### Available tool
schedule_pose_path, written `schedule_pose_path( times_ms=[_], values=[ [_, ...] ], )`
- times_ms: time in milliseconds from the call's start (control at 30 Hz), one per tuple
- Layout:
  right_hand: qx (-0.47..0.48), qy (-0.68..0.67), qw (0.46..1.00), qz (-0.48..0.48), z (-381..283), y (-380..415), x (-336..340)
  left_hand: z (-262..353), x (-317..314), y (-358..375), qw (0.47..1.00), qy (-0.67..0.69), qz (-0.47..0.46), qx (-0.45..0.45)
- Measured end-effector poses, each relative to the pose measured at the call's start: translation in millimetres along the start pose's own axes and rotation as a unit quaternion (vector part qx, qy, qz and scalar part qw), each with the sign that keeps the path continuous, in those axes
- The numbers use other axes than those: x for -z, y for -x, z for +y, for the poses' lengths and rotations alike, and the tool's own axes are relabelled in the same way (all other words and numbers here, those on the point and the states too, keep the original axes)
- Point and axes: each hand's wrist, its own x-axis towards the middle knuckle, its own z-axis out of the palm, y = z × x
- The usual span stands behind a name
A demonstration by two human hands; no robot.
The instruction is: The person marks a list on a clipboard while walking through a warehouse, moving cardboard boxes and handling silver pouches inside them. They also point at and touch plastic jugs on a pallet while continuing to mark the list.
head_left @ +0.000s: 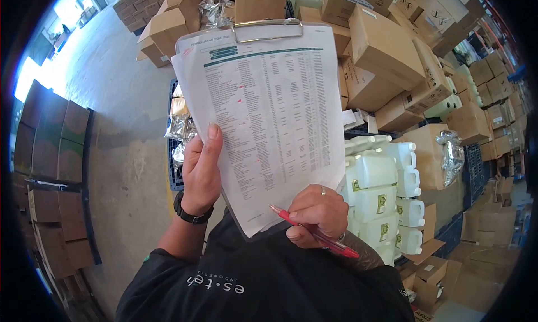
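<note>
A clipboard [269, 33] with a metal clip carries several printed sheets [269, 120], the top one a long table with a few red marks. My left hand [203, 168] grips its left edge, thumb on the paper and fingers hidden behind. At the lower right of the sheets, my right hand [318, 212] is closed around a red pen [322, 238]. The pen tip points up and left, over the bottom of the page. A black watch [192, 210] is on my left wrist, and a ring shows on my right hand.
White jerrycans [375, 201] are stacked to the right. Cardboard boxes [386, 47] pile up behind and right of the clipboard. More boxes [53, 131] stand on the left, across a concrete floor [126, 154]. Silvery plastic packs [180, 127] lie on a dark pallet.
</note>
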Motion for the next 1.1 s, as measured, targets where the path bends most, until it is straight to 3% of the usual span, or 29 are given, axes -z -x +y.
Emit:
schedule_pose_path(
  times_ms=[1100],
  values=[
    [0.013,-0.039,0.999,-0.018,6.6,-11.1,-7.4,8.2,4.7,8.6,0.999,0.021,0.006,-0.026]
  ],
)
